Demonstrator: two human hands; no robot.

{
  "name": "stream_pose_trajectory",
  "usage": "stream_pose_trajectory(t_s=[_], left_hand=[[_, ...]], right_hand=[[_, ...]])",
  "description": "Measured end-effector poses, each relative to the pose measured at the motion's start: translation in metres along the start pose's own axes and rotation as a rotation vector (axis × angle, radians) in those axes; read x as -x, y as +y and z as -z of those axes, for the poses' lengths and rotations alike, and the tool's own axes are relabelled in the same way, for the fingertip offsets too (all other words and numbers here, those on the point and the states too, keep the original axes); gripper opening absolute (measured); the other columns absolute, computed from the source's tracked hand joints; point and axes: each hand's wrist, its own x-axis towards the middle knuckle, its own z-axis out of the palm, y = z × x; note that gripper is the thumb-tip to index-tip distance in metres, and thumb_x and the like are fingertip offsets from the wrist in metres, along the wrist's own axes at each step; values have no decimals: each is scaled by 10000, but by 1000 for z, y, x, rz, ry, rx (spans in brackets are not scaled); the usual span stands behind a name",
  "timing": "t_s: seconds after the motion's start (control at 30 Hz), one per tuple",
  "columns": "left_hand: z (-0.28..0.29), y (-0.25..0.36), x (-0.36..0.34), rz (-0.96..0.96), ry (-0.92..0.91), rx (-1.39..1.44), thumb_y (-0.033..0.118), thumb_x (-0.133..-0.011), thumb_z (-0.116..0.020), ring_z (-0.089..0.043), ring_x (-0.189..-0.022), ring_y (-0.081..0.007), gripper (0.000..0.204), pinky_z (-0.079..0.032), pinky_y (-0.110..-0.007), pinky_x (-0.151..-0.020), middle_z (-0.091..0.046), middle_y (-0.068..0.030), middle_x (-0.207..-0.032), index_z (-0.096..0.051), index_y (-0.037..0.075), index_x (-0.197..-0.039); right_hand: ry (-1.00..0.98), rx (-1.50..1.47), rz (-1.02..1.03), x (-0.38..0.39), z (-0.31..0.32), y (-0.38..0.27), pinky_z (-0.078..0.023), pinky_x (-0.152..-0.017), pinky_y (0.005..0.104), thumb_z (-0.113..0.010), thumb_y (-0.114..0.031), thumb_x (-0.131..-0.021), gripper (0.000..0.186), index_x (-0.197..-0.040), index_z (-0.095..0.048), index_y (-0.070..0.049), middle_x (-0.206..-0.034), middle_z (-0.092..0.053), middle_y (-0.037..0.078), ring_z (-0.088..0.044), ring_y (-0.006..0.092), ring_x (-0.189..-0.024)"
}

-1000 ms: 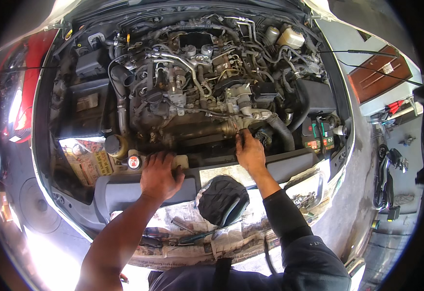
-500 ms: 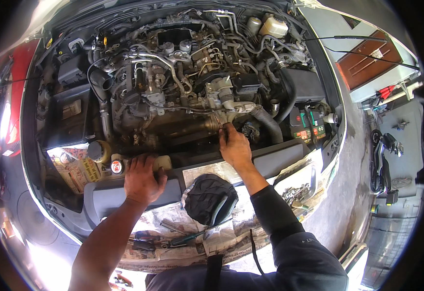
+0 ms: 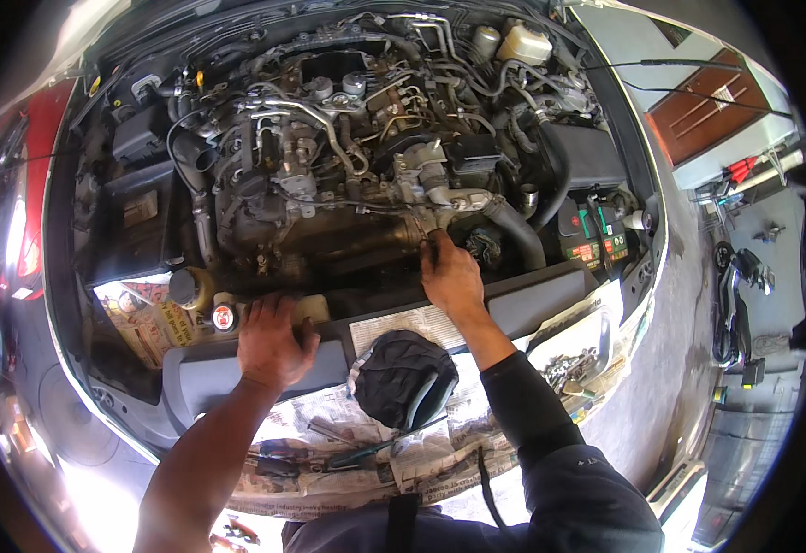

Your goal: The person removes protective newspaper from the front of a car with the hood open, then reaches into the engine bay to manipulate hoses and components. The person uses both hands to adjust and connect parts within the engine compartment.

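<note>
My left hand [image 3: 274, 341] lies over the edge of the dark front panel [image 3: 214, 382], thumb apart from its fingers and nothing in it. Just left of it are a radiator cap [image 3: 224, 316] with a red and white label and a round brownish plastic cap [image 3: 187, 289]; a pale plastic piece [image 3: 313, 308] shows at its right. My right hand [image 3: 454, 278] reaches down at the front of the engine [image 3: 348, 175], fingers closed beside the metal pipe joint [image 3: 419, 226]. Whatever those fingers grip is hidden. A thick dark hose [image 3: 514, 235] curves to the right of this hand.
Newspaper [image 3: 329, 479] covers the front edge, bearing a black cloth cap [image 3: 403, 378], a screwdriver [image 3: 366, 453] and other hand tools. A tray [image 3: 597, 336] of loose metal parts lies at right, below the battery [image 3: 597, 235]. The open bonnet hangs overhead.
My right hand has shifted slightly, its fingers drawn closer to the pipe joint; a thin thing seen at its fingertips before no longer shows. My left hand stays in place. The view has moved slightly.
</note>
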Motion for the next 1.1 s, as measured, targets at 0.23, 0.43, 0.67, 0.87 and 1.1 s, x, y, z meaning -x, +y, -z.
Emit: stream_pose_trajectory(t_s=[0.23, 0.43, 0.67, 0.87, 1.1], left_hand=[[-5, 2, 2, -24, 17, -18, 235, -844, -690, -611, -1066, -418, 398, -486, -528, -976, -641, -187, -1107, -638, 65, -1200], [-20, -9, 14, -68, 76, -117, 237, -889, -670, -595, -1126, -482, 457, -466, -554, -1012, -636, -284, -1215, -602, -16, -1264], [-26, -18, 19, 19, 32, -110, 292, -954, -669, -585, -1249, -496, 560, -453, -526, -1109, -625, -313, -1346, -573, -57, -1382], [-22, -11, 18, -10, 50, -62, 294, -946, -669, -622, -1205, -474, 518, -483, -516, -1071, -669, -292, -1273, -611, -42, -1336], [-15, -4, 19, -27, 113, -49, 331, -951, -663, -643, -1167, -446, 460, -498, -510, -1041, -692, -263, -1228, -650, -12, -1257]], right_hand=[[-60, 30, -14, 0, 2, 3, -545, -940, 584, -540, -343, -1063, 299, -1181, -640, -88, -1031, -749, 275, -708, 489, -1021], [-106, 56, 67, 5, 3, 11, -578, -960, 495, -573, -237, -994, 316, -1226, -638, -32, -1140, -757, 245, -731, 397, -1113], [49, -32, 153, 15, -6, 23, -568, -952, 519, -535, -231, -1012, 288, -1166, -662, -24, -1054, -764, 256, -740, 420, -1047], [58, 23, 146, 18, -5, 20, -566, -980, 490, -567, -239, -989, 308, -1203, -671, -45, -1109, -768, 225, -733, 399, -1098], [151, 100, 111, 24, -7, 12, -557, -1016, 495, -606, -279, -960, 346, -1222, -682, -67, -1188, -748, 225, -712, 412, -1156]])
